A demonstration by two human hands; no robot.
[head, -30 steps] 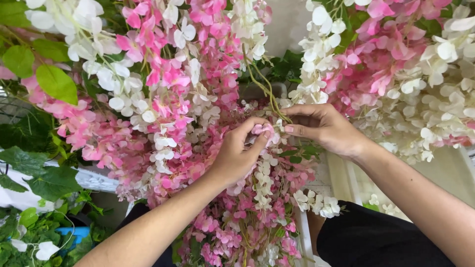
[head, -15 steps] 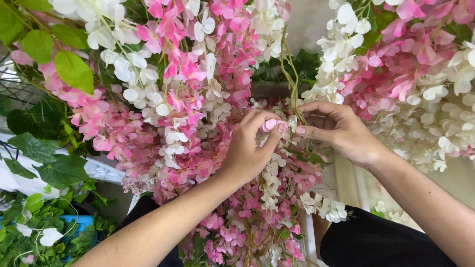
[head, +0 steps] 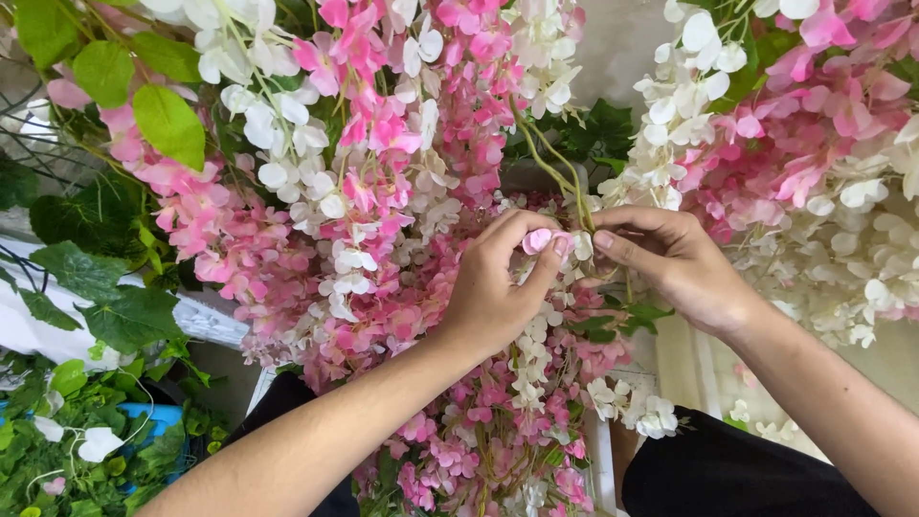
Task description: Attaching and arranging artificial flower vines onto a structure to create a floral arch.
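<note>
Pink petal (head: 538, 239) sits at the middle of the scene, pinched between the thumb and fingertips of our left hand (head: 498, 287), which is curled closed around it. Our right hand (head: 670, 263) comes in from the right with its fingers bent and its fingertips just beside the petal, closed on a thin green stem (head: 555, 168) that runs up and to the left from between the 2 hands; how firmly it grips we cannot tell. Both forearms reach up from the near edge. Behind and around the hands hang strands of pink and white blossoms (head: 383, 182), dense on the left and falling below the left wrist toward the near side. A second mass of white and pink blossoms (head: 823, 163) fills the far right. Large green leaves (head: 168, 120) stand at the far left, with more foliage lower down at the near left, where a blue container (head: 158, 421) shows among the leaves. Dark trousers (head: 737, 474) show at the near right, under the right forearm.
</note>
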